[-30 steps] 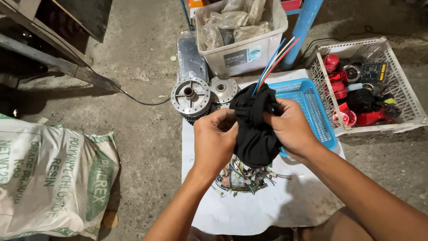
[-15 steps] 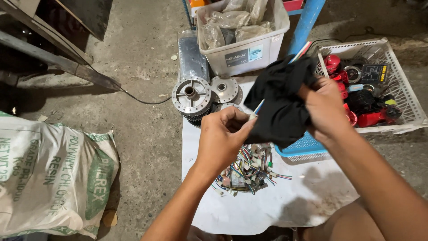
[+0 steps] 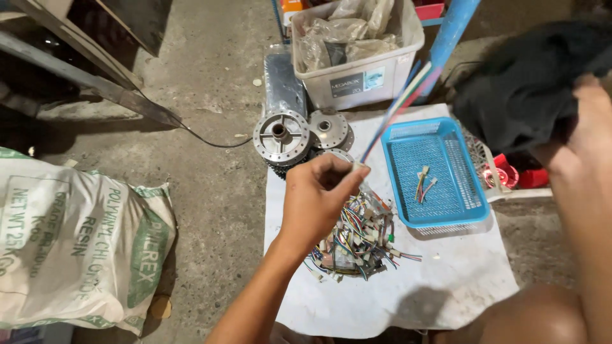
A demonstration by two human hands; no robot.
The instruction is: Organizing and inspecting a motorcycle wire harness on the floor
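My left hand pinches the white connector end of a bundle of coloured wires that stretches up and to the right. My right hand grips a black cloth at the upper right, and the far end of the wires runs into it. Below my left hand a pile of wire connectors lies on a white sheet. A blue plastic tray holds a few short wire pieces.
Two metal hub parts stand at the sheet's far edge. Behind them is a white plastic bin of clear bags and a blue pole. A printed white sack lies left on the concrete floor. Red parts show under the cloth.
My right hand has pulled the black cloth up and away to the right. The wires now stretch out between the cloth and my left hand, and the blue tray is uncovered.
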